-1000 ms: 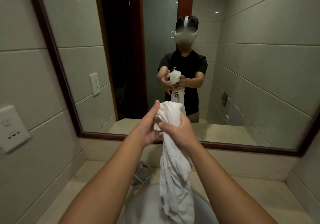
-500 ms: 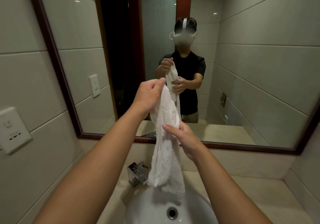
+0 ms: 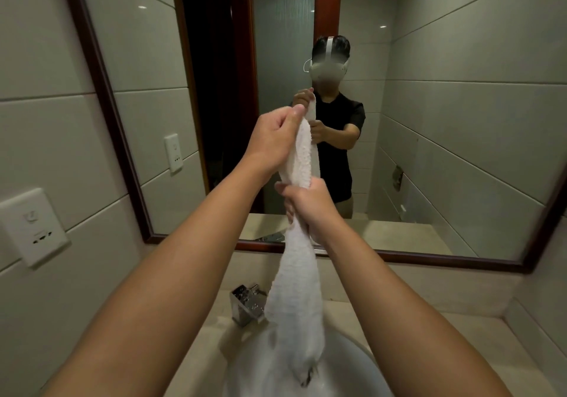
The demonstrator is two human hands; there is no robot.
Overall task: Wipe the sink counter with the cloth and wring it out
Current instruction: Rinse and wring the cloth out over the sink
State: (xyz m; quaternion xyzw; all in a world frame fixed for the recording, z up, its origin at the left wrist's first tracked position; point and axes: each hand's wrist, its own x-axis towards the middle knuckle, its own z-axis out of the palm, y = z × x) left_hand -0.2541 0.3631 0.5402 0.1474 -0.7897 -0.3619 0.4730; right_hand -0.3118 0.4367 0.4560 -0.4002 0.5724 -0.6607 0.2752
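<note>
both forearms bare, stretched fwd & up from lower corners. left hand (image 3: 274, 140) higher, wrist bent, fingers curled w/ thumb on top, pinching top end of cloth (image 3: 299, 274). right hand (image 3: 308, 201) lower, just beneath left, fist wrapped round cloth mid-length, knuckles facing camera. hands close, not touching.

A tiled bathroom: framed mirror (image 3: 399, 151), white sink (image 3: 352, 366), chrome faucet (image 3: 245, 304), beige counter (image 3: 475, 344).

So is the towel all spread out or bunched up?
Bunched up. The cloth hangs as a rope, gripped by left hand and right hand.
</note>
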